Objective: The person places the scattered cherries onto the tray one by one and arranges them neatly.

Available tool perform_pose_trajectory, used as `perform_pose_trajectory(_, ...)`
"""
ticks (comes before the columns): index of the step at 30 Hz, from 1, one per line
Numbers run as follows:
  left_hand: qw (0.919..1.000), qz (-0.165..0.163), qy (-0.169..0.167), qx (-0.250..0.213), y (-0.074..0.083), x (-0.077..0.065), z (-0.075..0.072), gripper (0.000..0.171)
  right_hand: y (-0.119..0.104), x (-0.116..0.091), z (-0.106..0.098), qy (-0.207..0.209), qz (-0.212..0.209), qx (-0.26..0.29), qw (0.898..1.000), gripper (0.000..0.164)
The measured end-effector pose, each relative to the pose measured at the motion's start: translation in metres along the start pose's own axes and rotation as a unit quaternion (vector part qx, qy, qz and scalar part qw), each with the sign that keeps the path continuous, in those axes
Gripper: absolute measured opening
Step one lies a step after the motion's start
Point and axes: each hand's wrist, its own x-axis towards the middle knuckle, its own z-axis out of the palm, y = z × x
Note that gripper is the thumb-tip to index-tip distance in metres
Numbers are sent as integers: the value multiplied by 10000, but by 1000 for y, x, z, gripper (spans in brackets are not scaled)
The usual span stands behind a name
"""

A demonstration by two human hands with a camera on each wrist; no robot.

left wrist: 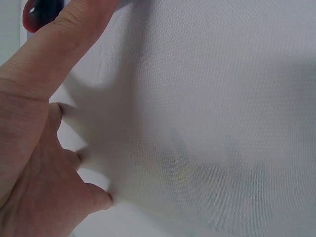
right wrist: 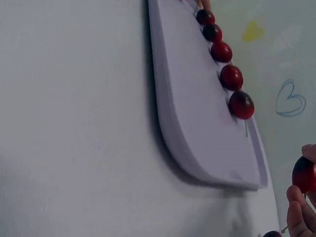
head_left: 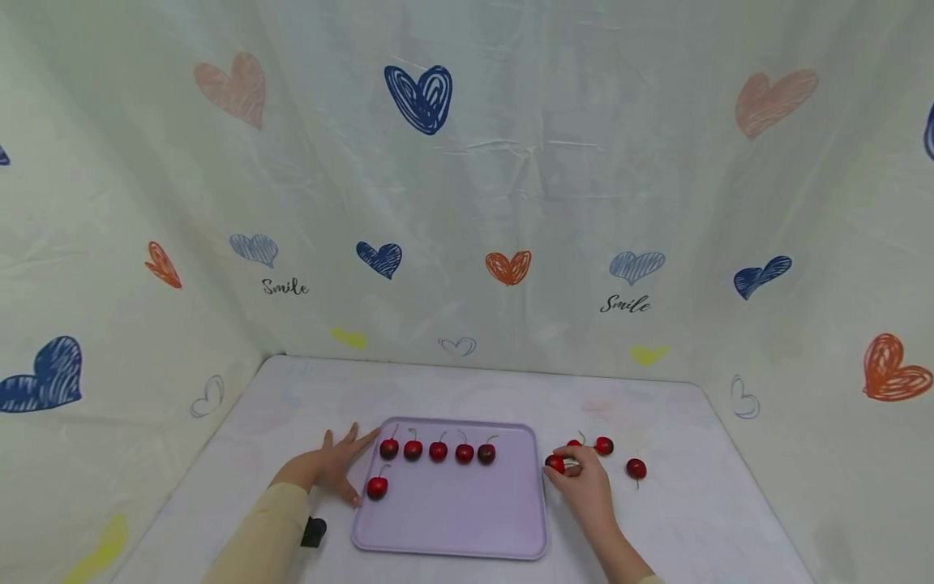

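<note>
A lilac tray (head_left: 460, 511) lies on the table, with several cherries in a row along its far side, among them a dark one (head_left: 486, 453) at the row's right end. One more cherry (head_left: 377, 487) sits below the row's left end. My left hand (head_left: 337, 466) is spread at the tray's left edge, its fingers extended; the left wrist view shows the thumb (left wrist: 64, 44) near a dark red cherry (left wrist: 42, 14). Just off the tray's right edge, my right hand (head_left: 587, 487) pinches a cherry (head_left: 554, 463) between thumb and fingers, seen also at the right wrist view's edge.
Right of the tray lie loose cherries: one (head_left: 603, 445) behind the right hand, one (head_left: 636, 469) farther right, and one (head_left: 574, 444) partly hidden by the fingers. A small black object (head_left: 314, 532) is by the left sleeve. A heart-printed curtain (head_left: 467, 195) stands behind the table.
</note>
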Motion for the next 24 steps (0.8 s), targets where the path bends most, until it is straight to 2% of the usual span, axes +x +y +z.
perform_pose_trajectory(7, 10000, 55, -28, -28, 3, -4, -4, 115, -27, -11, 15, -303, 38, 623, 9976, 32)
perform_pose_trajectory(13, 9999, 73, -52, -73, 6, -6, -6, 113, -41, -16, 27, -469, -404, 930, 9937, 32)
perform_pose_trajectory(24, 10000, 11, -2, -1, 6, -5, -4, 112, -66, -24, 54, -1047, -994, 1770, 9736, 37)
